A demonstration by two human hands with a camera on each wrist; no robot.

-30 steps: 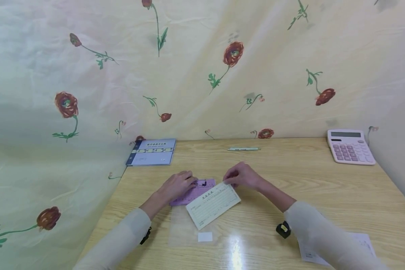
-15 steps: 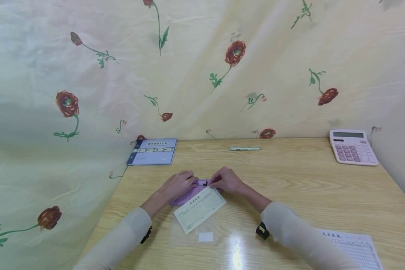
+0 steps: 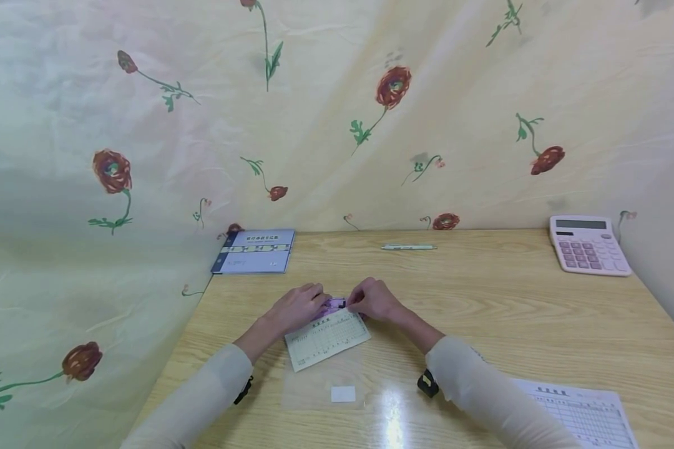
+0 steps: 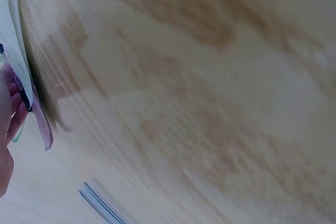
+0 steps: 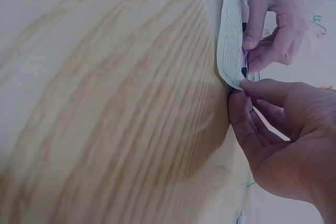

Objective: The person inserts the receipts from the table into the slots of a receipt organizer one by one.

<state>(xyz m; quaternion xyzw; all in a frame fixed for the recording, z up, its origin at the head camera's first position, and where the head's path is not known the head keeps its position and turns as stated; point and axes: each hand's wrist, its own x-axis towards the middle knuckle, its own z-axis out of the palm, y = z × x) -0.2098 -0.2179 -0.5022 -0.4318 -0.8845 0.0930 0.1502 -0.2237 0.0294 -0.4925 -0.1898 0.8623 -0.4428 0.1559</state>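
Note:
My left hand (image 3: 299, 307) grips the top of a small purple clipboard (image 3: 330, 310), its fingers at the metal clip with black ends. In the right wrist view the left thumb and fingers (image 5: 253, 30) close on that clip. My right hand (image 3: 375, 300) pinches the upper right corner of a pale printed form (image 3: 328, 340) between thumb and forefinger. The form lies slanted over the clipboard and hides most of it, its top edge just below the clip. At the left wrist view's edge, the purple board (image 4: 44, 129) shows behind the paper.
A clear sheet (image 3: 309, 390) and a white card (image 3: 343, 394) lie in front. Another printed form (image 3: 584, 411) is by the right sleeve. Further back are a blue account book (image 3: 255, 252), a pen (image 3: 409, 247) and a calculator (image 3: 590, 245), before a flowered cloth (image 3: 314, 125).
My right hand has moved left with the form, bringing it over the clipboard and turning it to a flatter slant. The left hand has stayed at the clip.

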